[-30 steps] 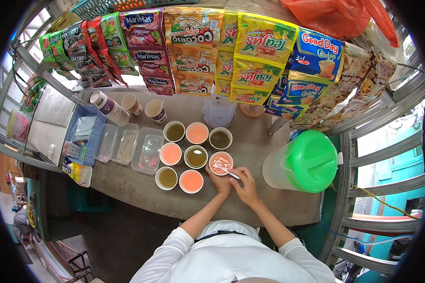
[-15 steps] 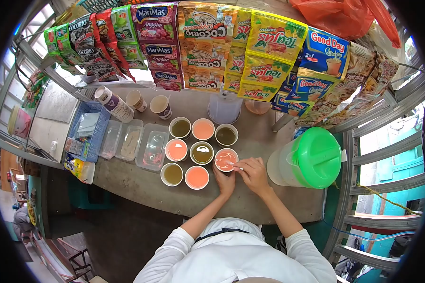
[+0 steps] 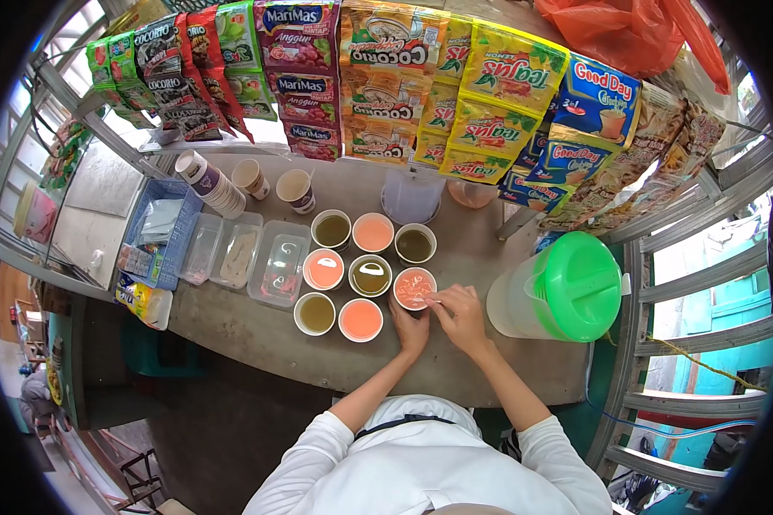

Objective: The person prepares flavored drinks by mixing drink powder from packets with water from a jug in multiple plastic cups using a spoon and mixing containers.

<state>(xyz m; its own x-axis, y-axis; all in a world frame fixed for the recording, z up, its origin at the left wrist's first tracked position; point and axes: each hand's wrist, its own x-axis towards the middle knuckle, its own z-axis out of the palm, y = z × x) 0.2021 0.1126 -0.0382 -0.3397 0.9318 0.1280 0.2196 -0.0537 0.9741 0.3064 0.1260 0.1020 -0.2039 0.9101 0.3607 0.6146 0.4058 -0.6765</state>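
My left hand (image 3: 411,329) wraps around the near side of a paper cup (image 3: 415,288) of pink drink, which stands on the table. Pale swirls streak that drink's surface. At the cup's right rim, the fingers of my right hand (image 3: 459,315) pinch a thin pale stick-like utensil dipping into the drink; most of it is hidden. To the left stand several filled cups in rows, some with pink drink, such as the near cup (image 3: 361,320), others with olive-green drink, such as the middle cup (image 3: 369,276).
A clear jug with a green lid (image 3: 577,286) stands right of my hands. Plastic containers (image 3: 280,264) and a blue basket (image 3: 157,232) sit at the left. Stacked paper cups (image 3: 210,184) and a translucent container (image 3: 410,196) stand behind. Drink sachets (image 3: 503,99) hang overhead.
My right hand has shifted slightly left and down at the cup's rim, and the pale streaks in the pink drink have changed shape. My left hand keeps its hold.
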